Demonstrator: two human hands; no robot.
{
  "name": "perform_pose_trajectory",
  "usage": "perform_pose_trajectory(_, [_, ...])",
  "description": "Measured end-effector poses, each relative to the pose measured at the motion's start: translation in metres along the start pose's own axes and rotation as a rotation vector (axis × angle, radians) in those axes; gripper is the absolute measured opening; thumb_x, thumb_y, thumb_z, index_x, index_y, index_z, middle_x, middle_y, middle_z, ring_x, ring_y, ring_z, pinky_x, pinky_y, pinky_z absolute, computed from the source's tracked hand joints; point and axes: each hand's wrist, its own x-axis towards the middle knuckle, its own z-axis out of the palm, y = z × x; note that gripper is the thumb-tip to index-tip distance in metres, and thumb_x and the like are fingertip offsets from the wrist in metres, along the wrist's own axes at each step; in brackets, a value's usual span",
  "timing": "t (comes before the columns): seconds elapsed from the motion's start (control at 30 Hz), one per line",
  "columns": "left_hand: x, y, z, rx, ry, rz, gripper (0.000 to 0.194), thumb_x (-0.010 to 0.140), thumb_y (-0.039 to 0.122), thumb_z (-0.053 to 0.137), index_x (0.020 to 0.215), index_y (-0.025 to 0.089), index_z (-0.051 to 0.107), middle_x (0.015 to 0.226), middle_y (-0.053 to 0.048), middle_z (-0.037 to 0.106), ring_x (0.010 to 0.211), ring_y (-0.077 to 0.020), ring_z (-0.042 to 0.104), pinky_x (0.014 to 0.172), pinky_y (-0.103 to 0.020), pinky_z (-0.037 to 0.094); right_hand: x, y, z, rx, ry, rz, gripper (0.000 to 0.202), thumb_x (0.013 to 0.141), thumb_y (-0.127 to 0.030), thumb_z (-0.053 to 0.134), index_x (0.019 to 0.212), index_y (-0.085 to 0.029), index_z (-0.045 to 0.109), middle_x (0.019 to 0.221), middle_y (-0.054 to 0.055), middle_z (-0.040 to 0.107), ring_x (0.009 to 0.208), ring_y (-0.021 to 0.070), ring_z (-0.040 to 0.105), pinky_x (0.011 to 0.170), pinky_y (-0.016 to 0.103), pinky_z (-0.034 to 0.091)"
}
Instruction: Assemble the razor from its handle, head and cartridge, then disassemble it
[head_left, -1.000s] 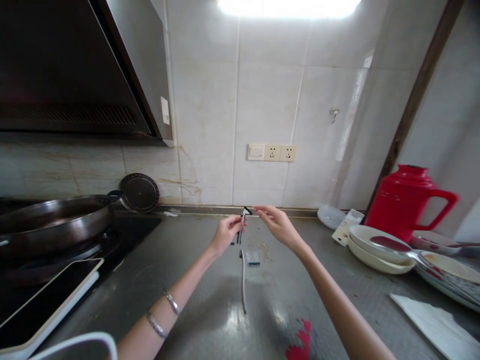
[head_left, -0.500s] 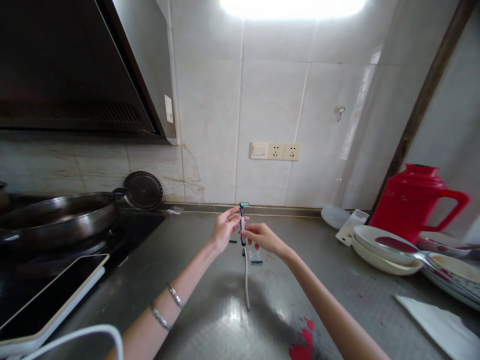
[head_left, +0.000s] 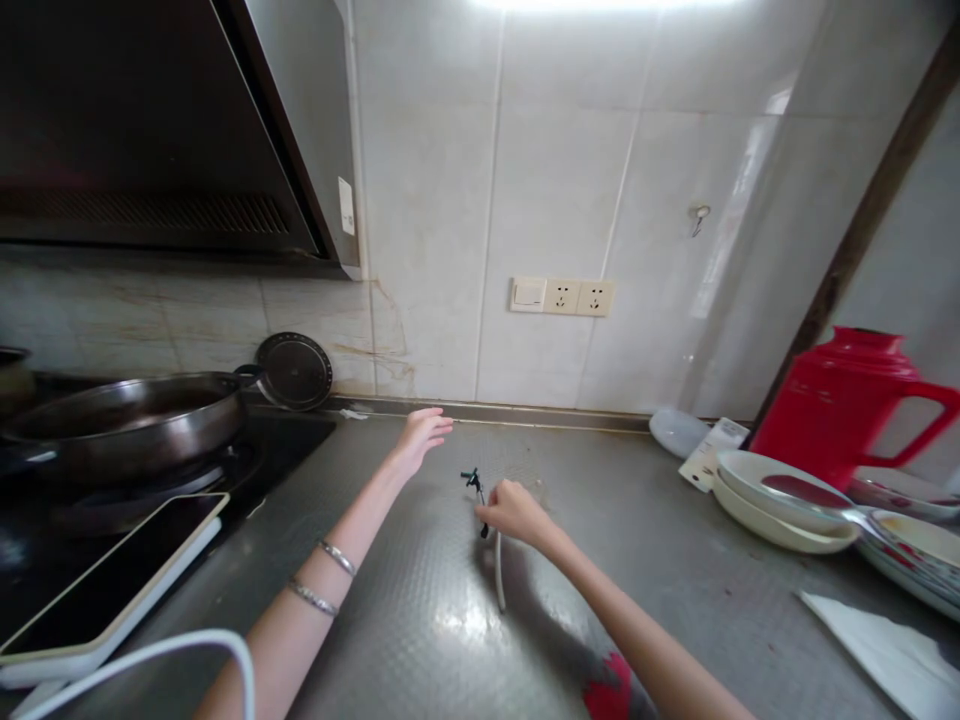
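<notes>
The razor [head_left: 474, 481] is at the middle of the table [head_left: 405, 600], its handle pinched in your right hand's [head_left: 517, 512] fingers. A grey tube [head_left: 500, 578] lies nearer; farther left, your left hand [head_left: 420, 440] hovers, fingers loosely extended.

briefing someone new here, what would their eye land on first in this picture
Probably the bright red jug at the far right, behind the stacked bowls. Next, the glowing light along the top edge. Then, over the grey counter, the right hand gripping a small razor, with the left hand open and nearer the wall.
</notes>
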Motion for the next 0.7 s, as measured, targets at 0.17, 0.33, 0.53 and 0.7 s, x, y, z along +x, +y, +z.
perform_pose_trajectory(0.17, [-0.002, 0.0, 0.002, 0.045, -0.023, -0.005, 0.036, 0.065, 0.02, 0.059, 0.1, 0.012, 0.054, 0.108, -0.019, 0.063, 0.096, -0.0242, 0.062, 0.079, -0.034, 0.046, -0.003, -0.001, 0.005, -0.102, -0.014, 0.036, 0.023, 0.068, -0.029, 0.05, 0.062, -0.013, 0.065, 0.063, 0.009, 0.065, 0.051, 0.0123, 0.054, 0.042, 0.022, 0.024])
perform_pose_trajectory(0.33, [-0.003, -0.004, 0.005, 0.086, -0.047, -0.021, 0.033, 0.066, 0.023, 0.058, 0.097, 0.013, 0.056, 0.108, -0.018, 0.062, 0.095, -0.0236, 0.061, 0.076, -0.033, 0.046, -0.003, 0.001, 0.007, -0.053, -0.084, 0.011, 0.021, 0.068, -0.028, 0.051, 0.064, -0.014, 0.067, 0.063, 0.01, 0.066, 0.057, 0.016, 0.06, 0.047, 0.021, 0.033])
perform_pose_trajectory(0.53, [0.0, -0.012, 0.006, 0.083, -0.077, -0.044, 0.033, 0.064, 0.02, 0.059, 0.095, 0.012, 0.056, 0.102, -0.017, 0.064, 0.087, -0.0212, 0.063, 0.073, -0.032, 0.046, -0.002, 0.006, 0.014, -0.09, -0.079, -0.01, 0.019, 0.066, -0.025, 0.053, 0.067, -0.014, 0.067, 0.067, 0.012, 0.067, 0.06, 0.0185, 0.061, 0.047, 0.023, 0.034])
perform_pose_trajectory(0.7, [0.008, -0.031, 0.003, 0.139, -0.11, -0.052, 0.028, 0.067, 0.022, 0.055, 0.094, 0.012, 0.054, 0.096, -0.015, 0.065, 0.083, -0.0202, 0.064, 0.071, -0.032, 0.047, -0.001, 0.008, 0.015, -0.063, -0.091, -0.046, 0.019, 0.067, -0.025, 0.051, 0.059, -0.014, 0.065, 0.062, 0.01, 0.066, 0.056, 0.0164, 0.06, 0.046, 0.021, 0.032])
